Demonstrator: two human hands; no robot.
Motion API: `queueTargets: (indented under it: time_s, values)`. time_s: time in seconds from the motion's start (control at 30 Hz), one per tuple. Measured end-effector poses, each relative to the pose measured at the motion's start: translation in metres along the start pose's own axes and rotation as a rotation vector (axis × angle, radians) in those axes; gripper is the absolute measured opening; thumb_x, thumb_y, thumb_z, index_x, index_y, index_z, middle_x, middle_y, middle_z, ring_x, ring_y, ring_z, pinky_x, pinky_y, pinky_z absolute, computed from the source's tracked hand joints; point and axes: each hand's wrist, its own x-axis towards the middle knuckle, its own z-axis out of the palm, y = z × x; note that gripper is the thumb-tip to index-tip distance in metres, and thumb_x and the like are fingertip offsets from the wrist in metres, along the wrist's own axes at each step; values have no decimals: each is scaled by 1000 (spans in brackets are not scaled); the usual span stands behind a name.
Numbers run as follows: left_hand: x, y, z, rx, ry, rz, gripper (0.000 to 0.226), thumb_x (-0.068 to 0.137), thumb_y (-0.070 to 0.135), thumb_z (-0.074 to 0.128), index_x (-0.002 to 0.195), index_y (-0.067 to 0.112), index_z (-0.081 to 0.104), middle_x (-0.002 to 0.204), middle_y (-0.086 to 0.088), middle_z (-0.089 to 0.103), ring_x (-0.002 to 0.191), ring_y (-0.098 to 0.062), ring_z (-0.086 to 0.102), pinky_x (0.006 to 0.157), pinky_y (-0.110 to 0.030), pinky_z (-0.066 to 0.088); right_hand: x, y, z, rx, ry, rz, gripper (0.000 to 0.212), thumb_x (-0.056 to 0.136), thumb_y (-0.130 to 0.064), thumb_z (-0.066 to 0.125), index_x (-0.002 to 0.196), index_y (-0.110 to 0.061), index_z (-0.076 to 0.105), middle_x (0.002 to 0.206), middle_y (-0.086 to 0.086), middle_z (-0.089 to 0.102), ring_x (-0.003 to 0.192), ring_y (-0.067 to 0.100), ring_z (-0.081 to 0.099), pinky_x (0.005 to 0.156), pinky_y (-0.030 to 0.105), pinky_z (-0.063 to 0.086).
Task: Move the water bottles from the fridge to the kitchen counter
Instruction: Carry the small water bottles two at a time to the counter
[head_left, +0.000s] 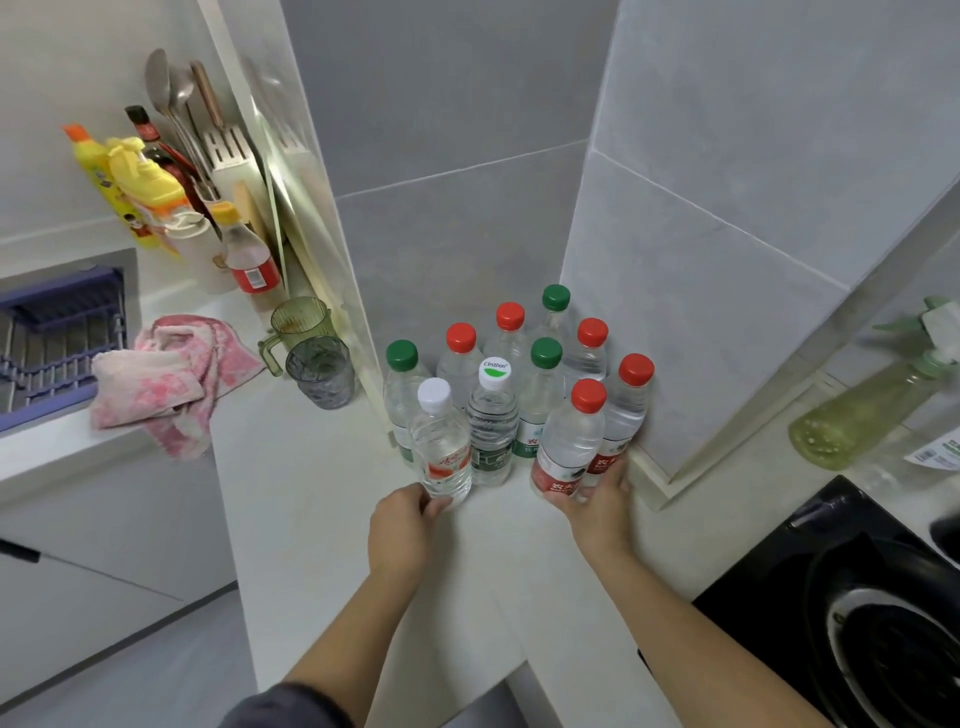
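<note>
Both of your hands rest at the base of upright water bottles on the pale kitchen surface (311, 499), at the front edge of a cluster packed into the grey-tiled corner. Your left hand (402, 525) curls its fingers round the bottom of the clear plastic bottle with the white cap and pink-red label (440, 447), which stands directly ahead of the knuckles, its long axis vertical. Your right hand (597, 499) wraps the foot of the clear plastic bottle with the red cap and red label (569, 441), likewise upright and straight ahead of the palm; its fingertips also touch the neighbouring red-capped bottle (626, 410) behind it.

Beyond these stand eight more bottles, capped red, green and white, nearly touching one another; the one with the printed white cap and ribbed body (492, 431) sits between your two. Both held bottles appear to be seated on the surface, so the likely next step is to let go and draw each hand straight back towards you, without sideways sweep, lest the close-packed row topple.
</note>
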Motion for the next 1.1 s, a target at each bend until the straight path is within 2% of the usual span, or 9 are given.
queueTargets:
  time_s: [0.1, 0.17, 0.27, 0.37, 0.43, 0.63, 0.83, 0.97, 1.1]
  values:
    - [-2, -1, -2, -17, 11, -75, 37, 83, 45, 70, 82, 12, 53, 82, -2, 59, 79, -28, 58, 68, -39, 47, -2, 0, -1, -7, 5, -1, 117, 65, -18, 91, 152, -3, 14, 144, 22, 35, 124, 39, 48, 101, 50, 45]
    - [0, -4, -3, -3, 65, -151, 64, 73, 52, 77, 114, 10, 51, 113, -7, 55, 106, -29, 55, 84, -42, 47, -5, -1, -2, 14, 20, -2, 119, 64, -20, 92, 152, -4, 14, 147, 21, 32, 129, 37, 44, 104, 50, 43]
    - [13, -7, -8, -72, -24, -82, 108, 71, 49, 80, 150, 11, 17, 153, -1, 32, 141, -24, 31, 110, -50, 26, -8, -3, -2, 40, 43, -20, 116, 63, -21, 93, 150, -1, 18, 148, 20, 32, 132, 36, 42, 106, 51, 41]
    - [22, -5, -11, -230, -154, 106, 98, 77, 35, 78, 146, 33, 8, 138, 26, 36, 136, -21, 38, 114, -53, 9, -8, -4, -1, 31, 47, -31, 111, 65, -19, 92, 148, 2, 21, 147, 20, 36, 130, 36, 44, 105, 51, 41]
    - [23, -5, -10, -242, -180, 126, 100, 82, 33, 75, 147, 37, -1, 136, 31, 32, 137, -23, 36, 116, -49, 4, -8, -5, -1, 23, 48, -31, 112, 65, -17, 92, 149, 1, 20, 146, 19, 37, 128, 35, 46, 104, 50, 42]
    - [25, -9, -7, -271, -181, 151, 106, 85, 31, 72, 151, 30, -11, 149, 21, 32, 142, -29, 30, 120, -49, 4, -10, -8, -1, 4, 50, -29, 115, 63, -17, 92, 151, -2, 19, 147, 17, 38, 127, 35, 48, 103, 51, 43]
    - [19, -14, -13, -233, -113, 116, 117, 72, 43, 82, 155, 22, 2, 159, 5, 25, 145, -22, 27, 118, -52, 18, -17, -15, -11, -49, 20, -26, 116, 63, -23, 92, 151, -4, 19, 150, 16, 33, 136, 30, 37, 110, 45, 37]
    - [-4, -18, -24, 39, -107, 50, 123, 70, 57, 77, 155, 12, 0, 163, -6, 6, 149, -22, 9, 119, -50, 11, -39, -13, -27, -157, -67, -80, 118, 72, -20, 87, 157, -10, 4, 164, 10, 3, 151, 21, 8, 121, 35, 17]
    - [-52, -24, -38, 330, -40, 133, 113, 79, 64, 63, 154, 14, -5, 163, -9, -6, 150, -27, -2, 118, -53, 7, -77, -6, -44, -390, -105, -242, 111, 80, -34, 79, 157, -22, 0, 165, 5, -9, 152, 25, 4, 121, 39, 16]
